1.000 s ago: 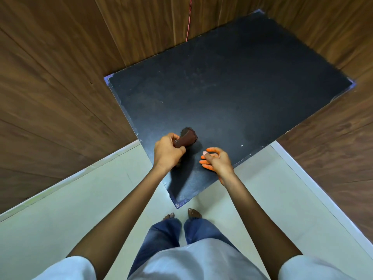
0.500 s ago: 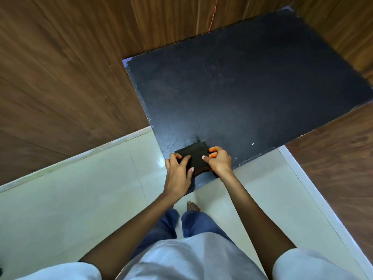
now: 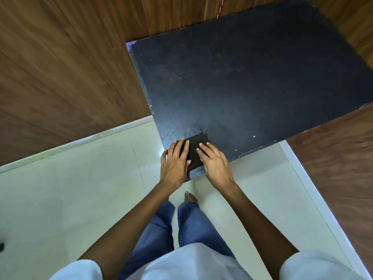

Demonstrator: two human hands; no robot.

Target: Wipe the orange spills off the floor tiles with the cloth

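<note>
We press the dark cloth (image 3: pixel 194 151) flat at the near edge of the black table (image 3: pixel 252 83); left grip (image 3: pixel 174 163) and right grip (image 3: pixel 216 166) lie released, fingers straight; the floor tiles (image 3: pixel 80 188) show no orange, so we judge the wiping likely done.

We see the cloth (image 3: pixel 194 150), dark and folded flat into a small rectangle, lying on the black mat (image 3: pixel 242 77) at its near corner; pale floor tiles (image 3: pixel 80 188) adjoin that corner.
</note>
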